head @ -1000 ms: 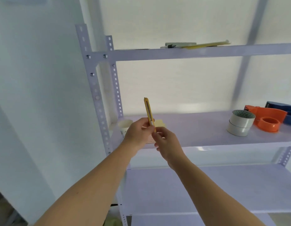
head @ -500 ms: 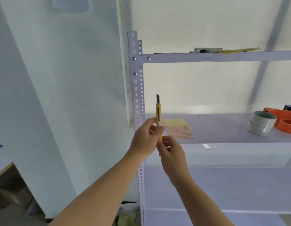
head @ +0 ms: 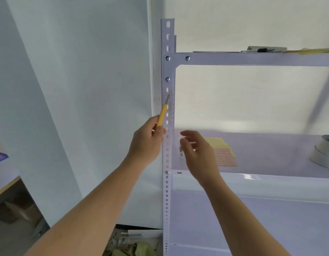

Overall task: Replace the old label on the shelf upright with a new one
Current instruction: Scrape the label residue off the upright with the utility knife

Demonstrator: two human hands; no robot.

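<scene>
Yellow plastic, that's the utility knife (head: pixel 162 115), and the left hand (head: pixel 147 143) is gripping it low on the handle, fingers curled round it, with the blade out and angling up at the pale perforated shelf upright (head: pixel 167 182). The tip seems to be lying against the upright's face, a little below the bolted corner.

I'm reading this as the very start. The scraping is only just beginning (I can't actually make out the old label on the metal from here), and nothing new is stuck on. The replacements are waiting as a sheet of labels (head: pixel 224 157), lying flat on the middle shelf (head: pixel 270 150) near the upright.

The right hand (head: pixel 197 152) is hovering just beside the upright, fingers loosely spread and holding nothing, forearm reaching up from below.
</scene>
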